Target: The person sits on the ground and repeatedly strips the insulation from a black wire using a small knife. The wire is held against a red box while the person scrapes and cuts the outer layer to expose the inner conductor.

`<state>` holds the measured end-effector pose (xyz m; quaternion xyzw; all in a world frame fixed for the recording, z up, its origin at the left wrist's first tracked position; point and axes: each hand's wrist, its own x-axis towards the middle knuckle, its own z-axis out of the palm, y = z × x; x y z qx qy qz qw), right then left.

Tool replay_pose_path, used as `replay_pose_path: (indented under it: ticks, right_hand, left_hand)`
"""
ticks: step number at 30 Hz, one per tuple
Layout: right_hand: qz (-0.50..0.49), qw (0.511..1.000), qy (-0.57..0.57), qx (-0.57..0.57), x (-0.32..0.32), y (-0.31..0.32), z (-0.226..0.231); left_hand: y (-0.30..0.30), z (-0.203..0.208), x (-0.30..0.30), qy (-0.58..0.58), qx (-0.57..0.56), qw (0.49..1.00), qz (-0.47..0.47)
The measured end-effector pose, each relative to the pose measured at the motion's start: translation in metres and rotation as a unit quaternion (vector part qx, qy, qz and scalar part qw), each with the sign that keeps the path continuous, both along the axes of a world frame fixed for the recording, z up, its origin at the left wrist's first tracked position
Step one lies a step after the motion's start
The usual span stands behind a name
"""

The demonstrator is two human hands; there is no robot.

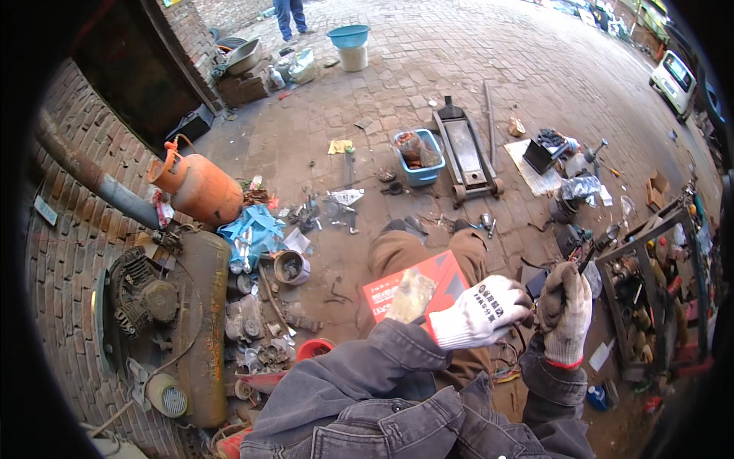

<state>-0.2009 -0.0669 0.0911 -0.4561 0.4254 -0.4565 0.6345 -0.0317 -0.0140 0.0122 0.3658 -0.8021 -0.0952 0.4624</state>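
Note:
My left hand [480, 314], in a white knit glove with a red cuff and dark print on its back, is closed with its fingers curled. Close beside it, my right hand [564, 315] is raised in a matching glove stained grey, fingers bent and pressed together. The fingertips of both hands nearly meet; whatever they pinch is too small or hidden to name. Across my brown-trousered lap lies a red and white box [453, 269], partly behind my left hand. On the box rests a stained, yellowish flat piece [414, 295].
Ahead stand a floor jack [468, 153] and a blue basket [420, 174] of parts. To the left are an orange gas cylinder [205, 188], an air compressor [200, 321] and scattered metal parts. A metal rack [650, 264] of tools stands right. Another person [289, 17] stands far off.

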Motion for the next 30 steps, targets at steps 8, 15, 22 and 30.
replay_pose_path:
  ticks: [8, 15, 22, 30]
  right_hand:
    - [0.058, 0.996, 0.060, 0.037, 0.057, -0.014, -0.007]
    - [0.138, 0.986, 0.078, 0.041, 0.119, -0.018, -0.052]
    - [0.208, 0.787, 0.291, -0.503, 0.117, -0.031, -0.113]
    - [0.309, 0.889, 0.291, -0.169, 0.095, 0.013, -0.113]
  left_hand:
    - [0.063, 0.019, 0.077, 0.093, 0.277, 0.953, -0.081]
    - [0.092, 0.007, 0.109, 0.389, 0.382, 0.835, -0.074]
    - [0.113, -0.016, 0.116, 0.437, 0.464, 0.751, 0.175]
    - [0.118, -0.058, 0.124, 0.332, 0.442, 0.777, 0.301]
